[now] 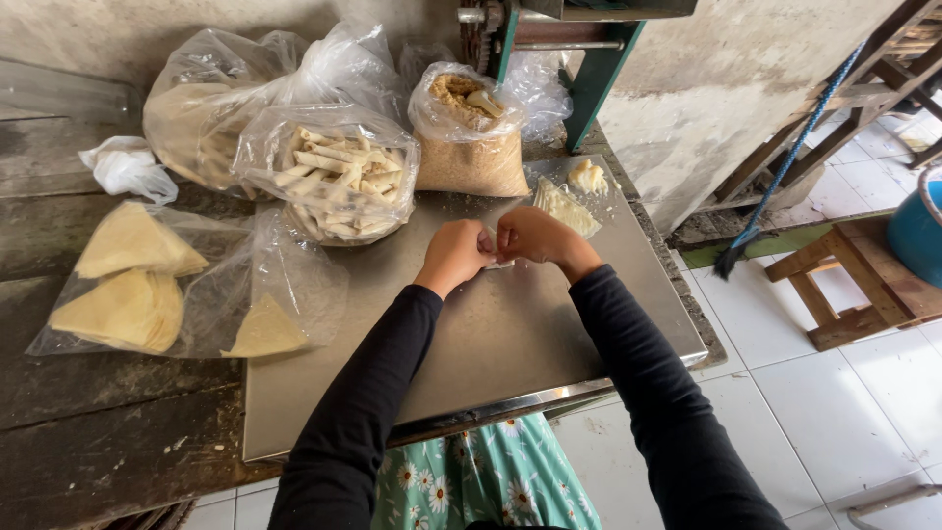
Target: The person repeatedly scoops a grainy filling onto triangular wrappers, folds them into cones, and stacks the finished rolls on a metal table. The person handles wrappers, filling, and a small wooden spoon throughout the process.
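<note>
The person stands at a steel tabletop, both black-sleeved arms stretched forward and the two hands meeting knuckle to knuckle near its middle. The left hand is curled into a loose fist, its grip pressed together on a small pale wrapper, of which only a sliver shows between the hands. The right hand is curled the same way, fingers pinching the same piece from the other side, so the wrapper sits on the steel right between the two hands. Just beyond the right hand, a few pale pieces of dough lie on a sheet of clear plastic. Behind the hands stands an open clear bag of rolled pastry sticks, and beside it, to the right, a bag of brown crumbly filling. A larger bag slumps against the wall behind them. To the left, on the dark wooden bench, a flat plastic bag holds stacks of yellow triangular wrappers. A wooden stool stands well apart on the white tiled floor at the right.
</note>
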